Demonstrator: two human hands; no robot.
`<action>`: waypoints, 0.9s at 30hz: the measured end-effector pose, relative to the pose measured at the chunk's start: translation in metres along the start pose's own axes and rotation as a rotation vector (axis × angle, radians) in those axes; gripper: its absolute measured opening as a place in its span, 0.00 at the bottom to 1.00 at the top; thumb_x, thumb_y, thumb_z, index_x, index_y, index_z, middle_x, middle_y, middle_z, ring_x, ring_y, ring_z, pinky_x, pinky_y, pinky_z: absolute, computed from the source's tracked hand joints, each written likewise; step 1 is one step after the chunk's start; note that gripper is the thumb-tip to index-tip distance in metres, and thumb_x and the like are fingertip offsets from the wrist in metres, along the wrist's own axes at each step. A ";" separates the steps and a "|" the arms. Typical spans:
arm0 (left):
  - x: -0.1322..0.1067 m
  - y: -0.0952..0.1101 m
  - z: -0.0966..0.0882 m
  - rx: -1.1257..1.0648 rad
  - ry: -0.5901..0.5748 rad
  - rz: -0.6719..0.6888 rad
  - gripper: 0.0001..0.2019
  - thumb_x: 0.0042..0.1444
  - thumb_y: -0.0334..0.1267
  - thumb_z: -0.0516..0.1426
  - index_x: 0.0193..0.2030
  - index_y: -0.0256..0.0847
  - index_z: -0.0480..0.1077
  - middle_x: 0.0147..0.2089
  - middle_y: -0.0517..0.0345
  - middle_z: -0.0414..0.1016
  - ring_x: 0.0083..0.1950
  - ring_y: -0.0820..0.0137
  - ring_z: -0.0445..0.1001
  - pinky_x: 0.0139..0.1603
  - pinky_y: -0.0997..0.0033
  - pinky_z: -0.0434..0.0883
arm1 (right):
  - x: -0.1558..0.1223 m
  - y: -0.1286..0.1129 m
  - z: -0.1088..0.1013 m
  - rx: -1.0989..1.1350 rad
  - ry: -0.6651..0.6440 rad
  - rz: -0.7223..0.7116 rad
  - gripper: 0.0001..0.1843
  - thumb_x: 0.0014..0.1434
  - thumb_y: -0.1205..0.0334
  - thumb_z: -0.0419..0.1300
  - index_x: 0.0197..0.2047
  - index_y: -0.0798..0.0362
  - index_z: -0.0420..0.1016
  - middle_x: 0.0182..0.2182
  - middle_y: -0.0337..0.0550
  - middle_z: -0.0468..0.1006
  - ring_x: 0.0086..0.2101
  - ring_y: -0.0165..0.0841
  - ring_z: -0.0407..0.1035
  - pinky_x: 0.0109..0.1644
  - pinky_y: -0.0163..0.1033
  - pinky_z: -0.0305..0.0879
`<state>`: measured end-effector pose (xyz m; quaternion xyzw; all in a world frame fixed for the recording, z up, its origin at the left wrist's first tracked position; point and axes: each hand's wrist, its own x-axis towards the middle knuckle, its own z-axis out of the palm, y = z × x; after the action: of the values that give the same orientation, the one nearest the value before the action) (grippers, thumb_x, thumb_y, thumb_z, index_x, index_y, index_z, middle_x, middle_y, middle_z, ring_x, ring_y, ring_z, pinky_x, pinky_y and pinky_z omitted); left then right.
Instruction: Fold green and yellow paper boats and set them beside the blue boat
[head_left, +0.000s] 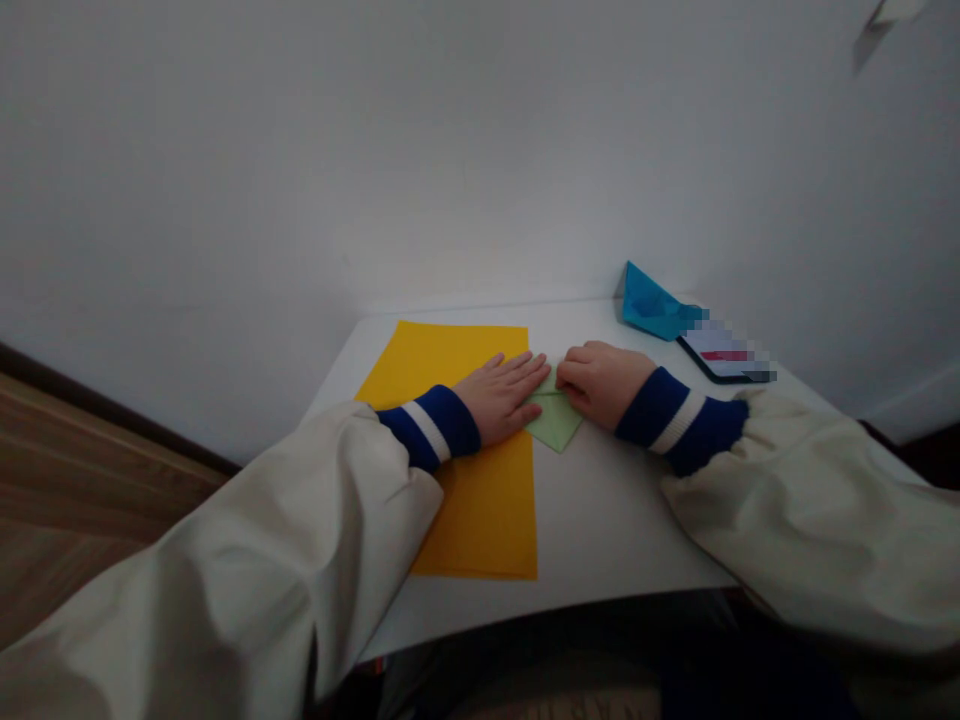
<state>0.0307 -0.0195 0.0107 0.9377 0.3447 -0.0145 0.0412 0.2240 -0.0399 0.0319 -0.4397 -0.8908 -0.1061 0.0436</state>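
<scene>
A small piece of folded light green paper [556, 421] lies on the white table, its pointed end toward me. My left hand [504, 396] rests flat with fingers stretched, its fingertips on the left part of the green paper and its palm over the yellow paper [480, 515]. On the green paper's right side sits my right hand [606, 384], fingers curled and pressed together at a crease. Whether those fingers pinch the paper or only press on it, I cannot make out. Both hands cover parts of the green paper.
A folded blue paper shape [654, 305] stands at the back right of the white table [615, 530]. Beside it lies a phone [720, 352], its screen partly blurred. A pale wall [465, 150] rises behind the table, and a wooden panel [97, 480] is at the left.
</scene>
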 end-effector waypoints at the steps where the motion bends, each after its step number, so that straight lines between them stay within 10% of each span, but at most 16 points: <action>1: 0.000 0.000 0.000 -0.006 -0.001 -0.002 0.29 0.63 0.47 0.41 0.67 0.34 0.42 0.70 0.47 0.39 0.70 0.62 0.39 0.66 0.53 0.42 | 0.000 0.000 0.001 0.017 0.010 -0.044 0.12 0.58 0.66 0.49 0.38 0.54 0.73 0.37 0.47 0.74 0.37 0.35 0.64 0.38 0.38 0.58; 8: 0.002 0.001 0.000 -0.007 -0.003 -0.011 0.29 0.62 0.47 0.41 0.67 0.37 0.41 0.70 0.48 0.39 0.70 0.64 0.40 0.66 0.58 0.42 | 0.004 0.001 0.012 0.190 0.120 -0.281 0.16 0.56 0.71 0.49 0.43 0.56 0.76 0.42 0.50 0.75 0.42 0.35 0.66 0.49 0.42 0.61; 27: 0.000 -0.005 0.002 -0.034 0.033 -0.145 0.26 0.64 0.45 0.37 0.67 0.39 0.43 0.70 0.53 0.42 0.69 0.61 0.43 0.65 0.51 0.46 | 0.002 0.004 0.003 0.141 0.016 -0.143 0.15 0.53 0.66 0.53 0.39 0.48 0.79 0.36 0.44 0.76 0.36 0.34 0.67 0.40 0.38 0.61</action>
<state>0.0279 -0.0159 0.0084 0.9096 0.4123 0.0041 0.0505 0.2256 -0.0351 0.0299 -0.3698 -0.9248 -0.0497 0.0738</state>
